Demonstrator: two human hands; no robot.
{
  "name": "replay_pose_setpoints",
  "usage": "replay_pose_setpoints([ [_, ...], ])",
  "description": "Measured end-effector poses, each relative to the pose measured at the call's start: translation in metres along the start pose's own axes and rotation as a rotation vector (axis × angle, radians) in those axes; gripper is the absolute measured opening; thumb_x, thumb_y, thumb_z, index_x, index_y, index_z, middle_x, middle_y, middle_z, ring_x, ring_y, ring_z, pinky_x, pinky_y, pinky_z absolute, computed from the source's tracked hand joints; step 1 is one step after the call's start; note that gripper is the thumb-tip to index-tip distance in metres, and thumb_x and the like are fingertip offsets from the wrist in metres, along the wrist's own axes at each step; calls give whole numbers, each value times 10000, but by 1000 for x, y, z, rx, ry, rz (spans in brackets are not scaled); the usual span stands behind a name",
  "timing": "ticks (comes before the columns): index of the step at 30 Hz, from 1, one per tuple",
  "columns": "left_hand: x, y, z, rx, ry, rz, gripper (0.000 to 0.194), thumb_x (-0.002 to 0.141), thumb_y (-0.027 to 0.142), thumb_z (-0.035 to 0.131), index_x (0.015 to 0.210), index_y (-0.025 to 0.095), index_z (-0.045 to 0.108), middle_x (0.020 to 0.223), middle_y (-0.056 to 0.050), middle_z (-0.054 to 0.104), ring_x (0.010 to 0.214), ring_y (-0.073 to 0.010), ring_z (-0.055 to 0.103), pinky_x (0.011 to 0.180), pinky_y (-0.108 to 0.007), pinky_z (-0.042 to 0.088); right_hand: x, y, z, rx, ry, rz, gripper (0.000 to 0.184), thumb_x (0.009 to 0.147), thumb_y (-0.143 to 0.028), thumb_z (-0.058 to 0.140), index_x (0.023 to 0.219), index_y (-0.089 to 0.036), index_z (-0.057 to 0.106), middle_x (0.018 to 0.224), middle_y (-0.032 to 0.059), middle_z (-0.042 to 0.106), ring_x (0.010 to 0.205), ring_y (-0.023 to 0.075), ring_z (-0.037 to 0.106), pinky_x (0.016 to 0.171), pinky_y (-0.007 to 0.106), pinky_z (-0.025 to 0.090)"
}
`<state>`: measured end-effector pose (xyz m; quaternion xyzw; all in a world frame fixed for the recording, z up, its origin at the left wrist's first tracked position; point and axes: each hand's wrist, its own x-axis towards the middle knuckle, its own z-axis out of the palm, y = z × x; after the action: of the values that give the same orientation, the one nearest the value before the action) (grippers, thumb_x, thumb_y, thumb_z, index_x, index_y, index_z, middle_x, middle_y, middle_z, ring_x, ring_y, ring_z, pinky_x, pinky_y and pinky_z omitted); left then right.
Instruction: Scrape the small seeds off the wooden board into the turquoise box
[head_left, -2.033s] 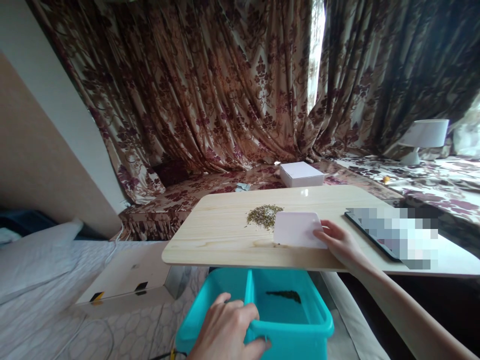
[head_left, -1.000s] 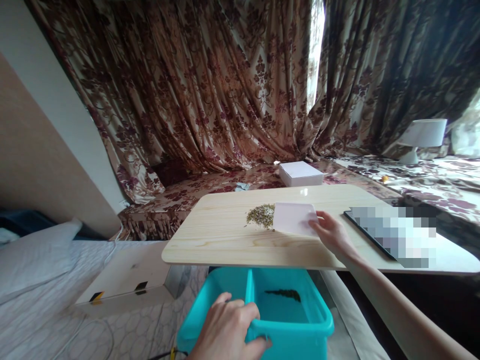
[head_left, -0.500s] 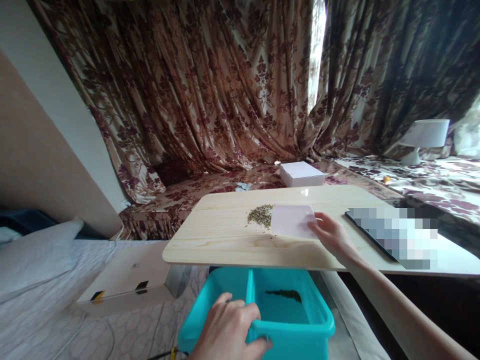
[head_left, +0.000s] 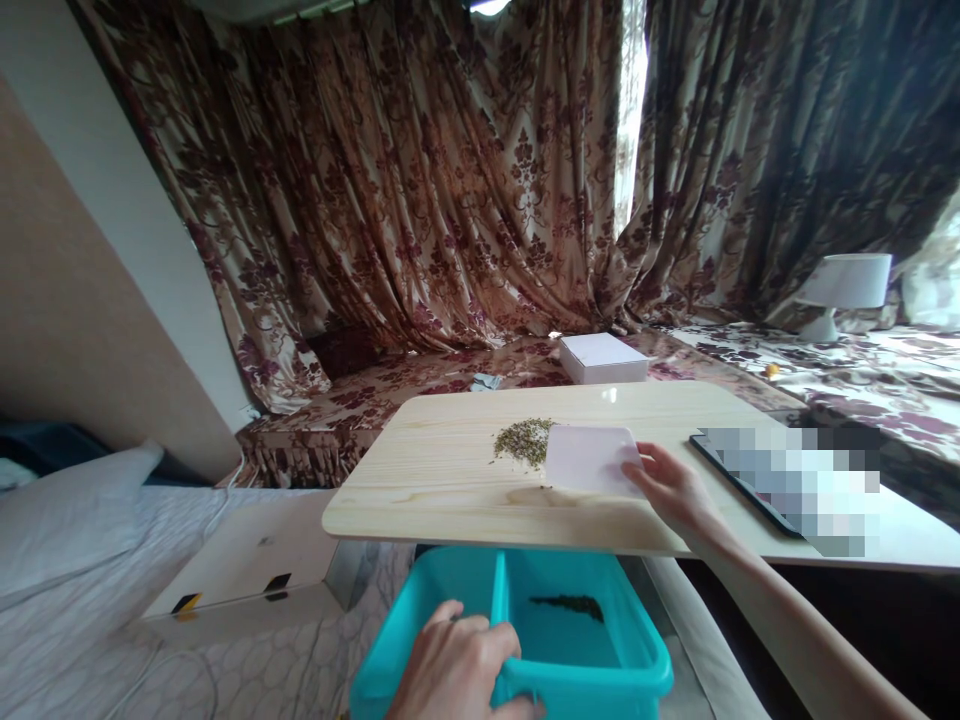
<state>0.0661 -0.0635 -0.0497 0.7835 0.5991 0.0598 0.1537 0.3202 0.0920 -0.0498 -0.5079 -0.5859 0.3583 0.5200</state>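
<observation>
My right hand [head_left: 679, 490] pinches the right edge of a pale, translucent flat scraper [head_left: 591, 460], which lies low over the wooden tabletop [head_left: 427, 470]. The scraper's left edge borders a loose pile of small green-brown seeds or dried bits [head_left: 521, 441]. Below the table's near edge stands a turquoise bin [head_left: 585, 675] with two compartments. My left hand [head_left: 461, 665] grips its near rim beside the divider, with part of the thumb cut off by the frame. A patch of dark green bits [head_left: 568, 606] lies in the right compartment; my hand partly hides the left one.
At the table's right lies a dark-edged tablet-like device [head_left: 739, 490], its face blurred out. Behind the table are a white box [head_left: 602, 358] and a lamp [head_left: 844, 285]. A flat white carton [head_left: 240, 560] rests on the bed to the left.
The view has tilted up a little. My right hand and the scraper have shifted slightly right and toward me. My left hand stays on the bin's rim.
</observation>
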Motion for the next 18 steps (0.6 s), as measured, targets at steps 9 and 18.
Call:
replay_pose_setpoints([
  [9,-3,-3,6,-51,33,-18,233,692,373,705,875,242,646,857,-15,642,924,-242,557,957,-403,301,0,13,-7,4,39,16,278,660,-406,618,868,-228,568,771,51,734,779,251,681,677,349,523],
  [18,-4,-1,6,-51,59,-1,198,720,385,675,853,243,640,840,-5,639,893,-221,567,957,-389,294,-7,11,-2,10,26,53,322,640,-452,632,861,-225,576,783,49,734,763,253,681,644,346,528],
])
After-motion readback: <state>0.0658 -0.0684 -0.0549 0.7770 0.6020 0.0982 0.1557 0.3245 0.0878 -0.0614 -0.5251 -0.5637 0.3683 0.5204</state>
